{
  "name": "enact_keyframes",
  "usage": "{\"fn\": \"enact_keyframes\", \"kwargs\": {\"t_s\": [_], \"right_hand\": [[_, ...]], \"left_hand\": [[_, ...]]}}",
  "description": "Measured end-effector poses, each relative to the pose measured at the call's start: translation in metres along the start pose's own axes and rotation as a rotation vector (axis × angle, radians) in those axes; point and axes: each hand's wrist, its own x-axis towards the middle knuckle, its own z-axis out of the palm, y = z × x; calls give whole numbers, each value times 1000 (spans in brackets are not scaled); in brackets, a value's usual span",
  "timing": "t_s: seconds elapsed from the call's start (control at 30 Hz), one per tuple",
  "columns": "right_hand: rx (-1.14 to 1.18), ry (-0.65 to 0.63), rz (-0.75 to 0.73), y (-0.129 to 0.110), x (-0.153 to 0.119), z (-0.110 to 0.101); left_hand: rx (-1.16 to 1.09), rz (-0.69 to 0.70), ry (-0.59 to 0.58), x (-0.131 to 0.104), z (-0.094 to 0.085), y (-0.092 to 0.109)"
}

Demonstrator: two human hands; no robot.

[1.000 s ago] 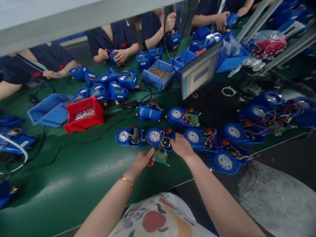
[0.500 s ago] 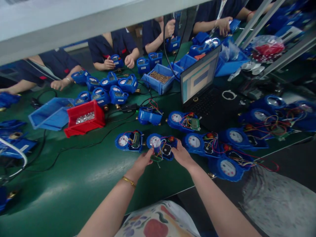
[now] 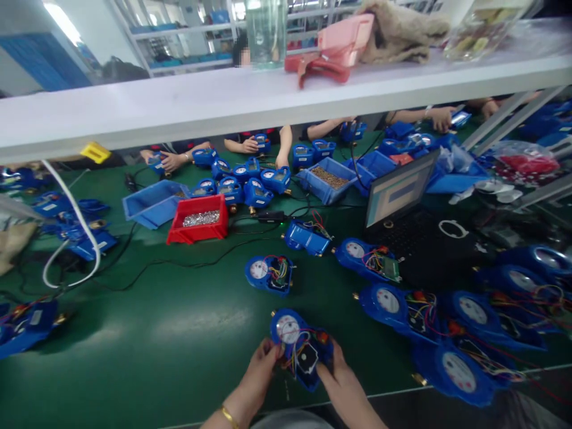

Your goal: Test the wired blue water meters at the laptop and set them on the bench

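An opened blue water meter [image 3: 288,329] is between my hands near the front edge of the green table. Its round white dial faces up, and coloured wires and a black square part show in its open compartment. Around the right side of the housing, my right hand [image 3: 342,375] is closed, thumb on the near edge. My left hand [image 3: 263,366] is pinched at the lower left of the meter, beside the wires, on what looks like its small circuit board, mostly hidden by the fingers. Another opened meter [image 3: 268,274] lies just beyond.
More opened meters [image 3: 386,301] line the right side, near a laptop [image 3: 397,190]. A red bin [image 3: 199,232] of small metal parts and blue bins [image 3: 154,205] stand further back. Co-workers' hands [image 3: 174,161] handle meters across the table. A white shelf [image 3: 179,113] spans above.
Both hands have drawn the held water meter toward me, away from the other meters, and it is now tilted more. My view has shifted left and up, showing the shelf top.
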Motion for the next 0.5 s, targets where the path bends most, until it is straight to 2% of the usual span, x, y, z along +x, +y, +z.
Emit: {"fn": "enact_keyframes", "kwargs": {"t_s": [0.13, 0.2, 0.3, 0.4, 0.47, 0.5], "right_hand": [[-45, -275, -73, -52, 8, 39], [-107, -337, -66, -75, 10, 55], [-159, -329, -82, -91, 8, 75], [-151, -273, -77, -86, 5, 95], [-135, -206, -35, -79, 3, 107], [-126, -168, -8, -75, 2, 111]], "left_hand": [[-103, 57, 258, -9, -82, 8], [-162, 95, 367, -16, -129, 21], [-257, 125, 505, -29, -204, 55], [-313, 109, 627, -35, -278, 105], [-313, 122, 702, -31, -314, 139], [-298, 133, 765, -25, -324, 155]]}}
